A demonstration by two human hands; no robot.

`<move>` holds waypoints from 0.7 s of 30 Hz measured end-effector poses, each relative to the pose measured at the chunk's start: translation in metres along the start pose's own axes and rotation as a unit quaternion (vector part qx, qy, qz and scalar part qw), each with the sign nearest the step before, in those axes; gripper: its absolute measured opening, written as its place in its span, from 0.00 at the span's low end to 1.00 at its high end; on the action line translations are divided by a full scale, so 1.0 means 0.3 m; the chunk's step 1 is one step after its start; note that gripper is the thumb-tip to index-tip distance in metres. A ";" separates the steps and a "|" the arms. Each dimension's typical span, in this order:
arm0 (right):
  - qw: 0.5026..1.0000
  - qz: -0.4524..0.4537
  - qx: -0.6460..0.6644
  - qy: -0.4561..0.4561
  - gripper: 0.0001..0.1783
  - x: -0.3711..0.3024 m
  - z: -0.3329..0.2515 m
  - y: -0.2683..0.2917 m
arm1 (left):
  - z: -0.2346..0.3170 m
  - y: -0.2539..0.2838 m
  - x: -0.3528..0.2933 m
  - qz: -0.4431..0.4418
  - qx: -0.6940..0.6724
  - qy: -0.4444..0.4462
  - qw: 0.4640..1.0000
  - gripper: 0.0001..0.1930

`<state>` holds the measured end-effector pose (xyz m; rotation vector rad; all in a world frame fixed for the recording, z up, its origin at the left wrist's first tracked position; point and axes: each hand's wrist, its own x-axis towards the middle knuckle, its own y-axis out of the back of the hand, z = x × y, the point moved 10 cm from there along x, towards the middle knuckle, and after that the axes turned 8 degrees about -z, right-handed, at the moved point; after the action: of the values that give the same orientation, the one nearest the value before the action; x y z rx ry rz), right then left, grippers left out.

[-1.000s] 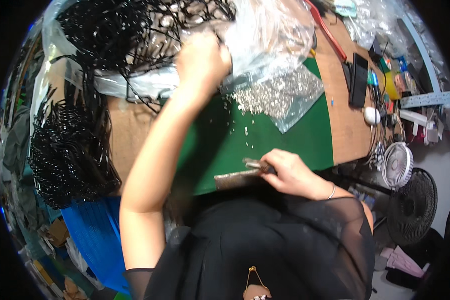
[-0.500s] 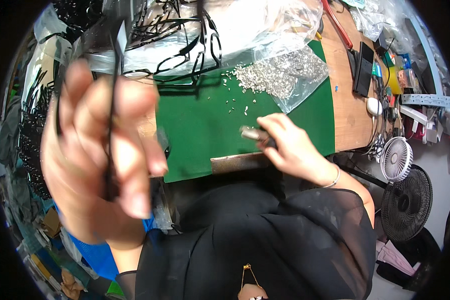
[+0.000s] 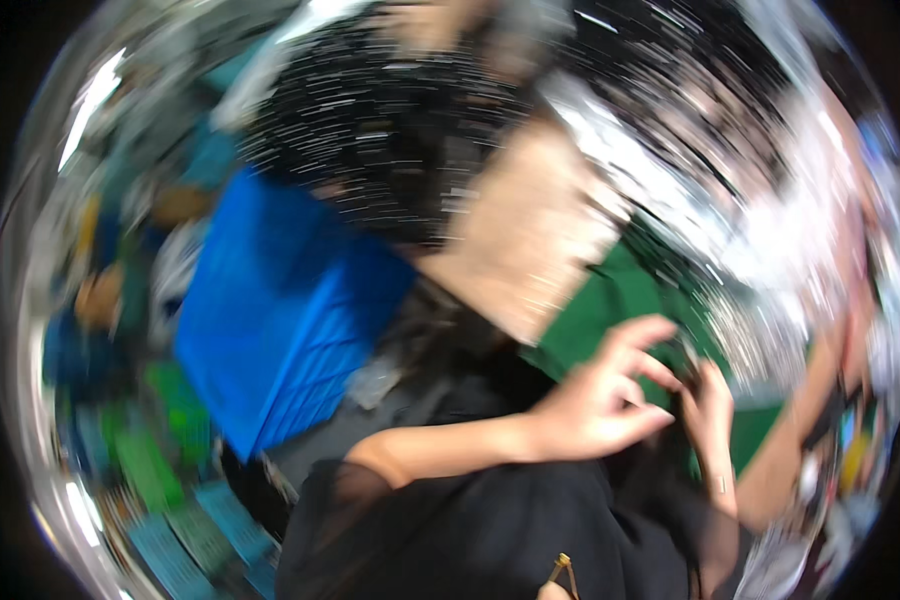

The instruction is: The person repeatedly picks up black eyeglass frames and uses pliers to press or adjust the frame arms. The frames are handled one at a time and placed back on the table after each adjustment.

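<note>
The picture is smeared by motion. My left hand point(image 3: 610, 400) reaches in over the near edge of the green mat point(image 3: 600, 315), its fingers curved and apart, with nothing visible in them. Close beside it on the right, my right hand point(image 3: 710, 412) has its fingers drawn up at a small dark and greyish thing point(image 3: 687, 352) too blurred to name. Whether the left fingertips touch it, I cannot tell. Beyond the hands, small silvery pieces point(image 3: 755, 335) lie blurred on the mat's right part. Black eyeglass frames point(image 3: 715, 100) lie farther back on clear plastic.
To the left stands a blue plastic crate point(image 3: 260, 320). Behind it a large heap of glossy black pieces point(image 3: 370, 130) covers the back. Bare wooden tabletop point(image 3: 525, 220) shows between heap and mat. Green and teal things point(image 3: 145, 460) fill the far left.
The view has swung left, bringing the blue crate and black heap into sight. My left hand has come down beside the right; the thin dark piece it held is no longer visible in it.
</note>
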<state>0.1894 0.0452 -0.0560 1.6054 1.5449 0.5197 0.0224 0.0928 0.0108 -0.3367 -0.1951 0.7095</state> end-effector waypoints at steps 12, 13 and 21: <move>0.991 -0.011 -0.051 0.123 0.11 0.004 0.030 -0.038 | -0.015 -0.091 0.027 -0.047 0.083 -0.160 0.982 0.53; 0.992 -0.004 -0.033 0.118 0.11 0.014 0.028 -0.016 | -0.033 -0.116 0.041 -0.055 0.097 -0.175 0.978 0.53; 0.984 0.075 0.141 0.085 0.10 0.025 0.011 0.115 | 0.030 -0.074 0.031 0.058 0.201 -0.170 0.963 0.48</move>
<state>0.2144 0.0549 -0.0328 1.9460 1.6910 0.5498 0.0401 0.0853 0.0279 0.1669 -0.3507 0.9002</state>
